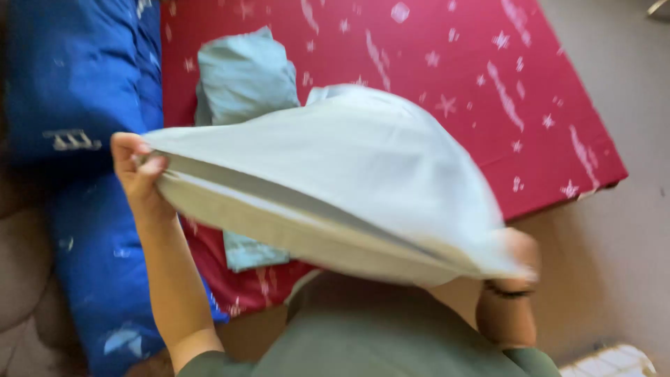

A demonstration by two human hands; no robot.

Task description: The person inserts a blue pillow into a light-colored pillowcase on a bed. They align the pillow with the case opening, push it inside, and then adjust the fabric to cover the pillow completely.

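Note:
A pale light-blue cloth (349, 167) hangs stretched in the air between my two hands, billowing up over the bed. My left hand (136, 171) pinches its left corner above the blue bedding. My right hand (520, 258) grips the opposite corner near the bed's front edge; it is blurred and partly covered by the cloth, with a dark band at the wrist. A folded light-blue cloth (244, 77) lies on the red sheet behind the held one, and part of another (251, 251) shows under it.
The bed has a red sheet (474, 91) with white stars and streaks. Blue pillows or a blanket (77, 91) lie along its left side. Beige floor (614, 230) runs to the right. A brown cushion (21, 279) sits at the lower left.

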